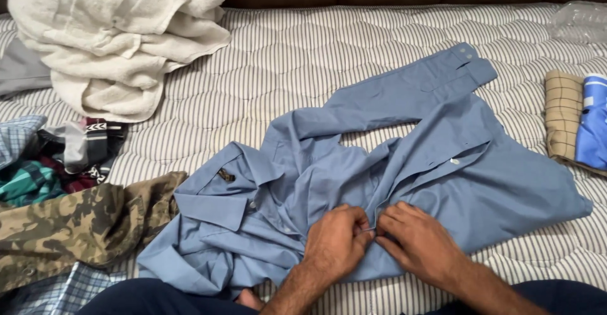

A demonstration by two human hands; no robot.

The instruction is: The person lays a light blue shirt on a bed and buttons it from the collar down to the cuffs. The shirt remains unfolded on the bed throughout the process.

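In the head view, low centre of the frame, the left hand (338,242) and right hand (414,239) both pinch the front placket of the blue shirt (379,163) spread on the striped bed (303,55), apparently buttoning it, which calls for fine fingertip alignment.

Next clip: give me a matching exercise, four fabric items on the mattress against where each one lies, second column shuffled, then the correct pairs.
Items:
1. blue shirt
2. white towel
3. camouflage garment
4. checked tan cloth

Places:
A. far left corner, in a heap
B. right edge, folded, beside a folded blue piece
C. middle, under the left hand and right hand
D. near left, beside the shirt's collar

Pairs: 1-C, 2-A, 3-D, 4-B
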